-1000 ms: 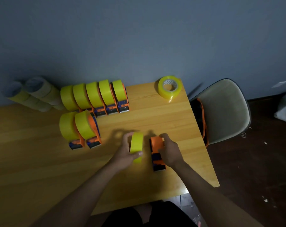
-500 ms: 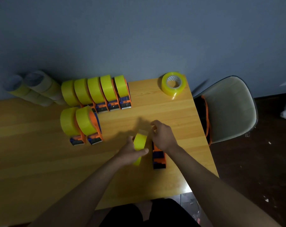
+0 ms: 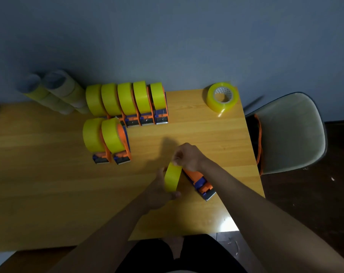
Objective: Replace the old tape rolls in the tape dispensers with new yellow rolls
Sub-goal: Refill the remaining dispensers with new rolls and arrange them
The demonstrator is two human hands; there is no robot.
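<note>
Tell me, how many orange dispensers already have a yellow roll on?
7: five in the back row by the wall and two in front. An eighth dispenser lies unloaded by the hands.

Left hand [image 3: 159, 191] grips a yellow roll [image 3: 172, 179] on edge; right hand [image 3: 187, 157] pinches its top beside an orange dispenser [image 3: 199, 181].

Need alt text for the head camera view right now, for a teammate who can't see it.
Left hand holds a yellow tape roll upright while the right hand pinches its top edge, beside an orange dispenser lying on the wooden table. Seven loaded dispensers stand farther back.
</note>
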